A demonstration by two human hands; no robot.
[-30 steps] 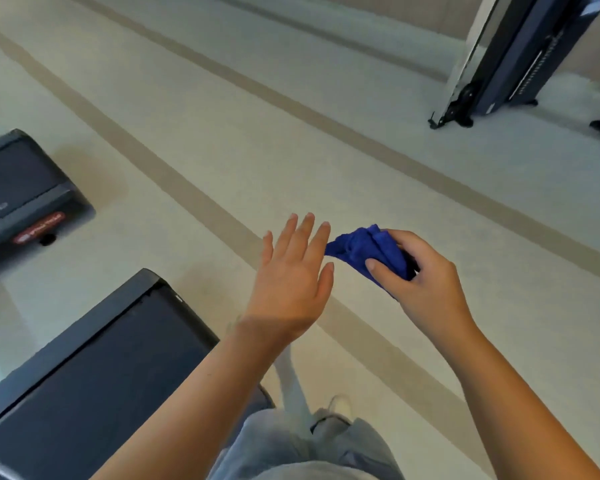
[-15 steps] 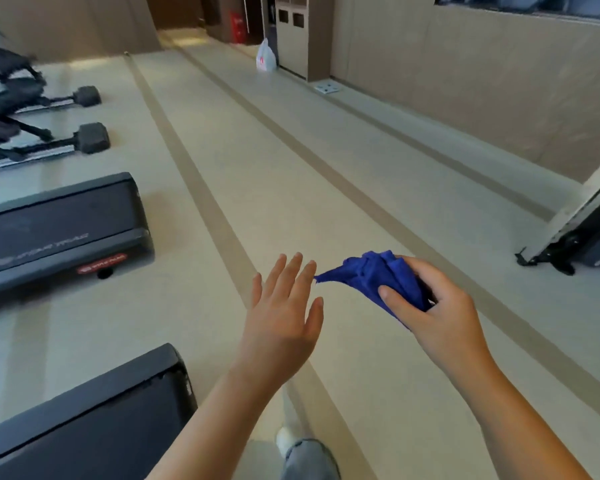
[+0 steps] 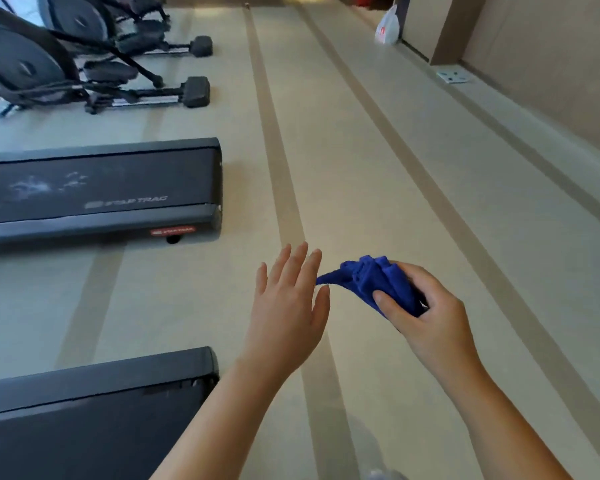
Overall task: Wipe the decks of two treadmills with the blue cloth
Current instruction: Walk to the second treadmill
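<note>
The right hand point(image 3: 426, 317) holds the bunched blue cloth point(image 3: 374, 282); the left hand point(image 3: 288, 306) is wide. The dusty treadmill point(image 3: 97, 188) sits at ten o'clock. A loose hold could drop the cloth.

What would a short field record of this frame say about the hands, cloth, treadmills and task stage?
setting: gym floor with tan stripes
right hand: grips the bunched blue cloth
left hand: open, fingers straight, beside the cloth's loose corner; contact unclear
near treadmill: deck end at lower left, untouched
far treadmill: pale smudges on its deck, untouched
other: elliptical machines at upper left; white bag by the far wall
task stage: cloth held in the air, off both decks; no wiping under way
</note>
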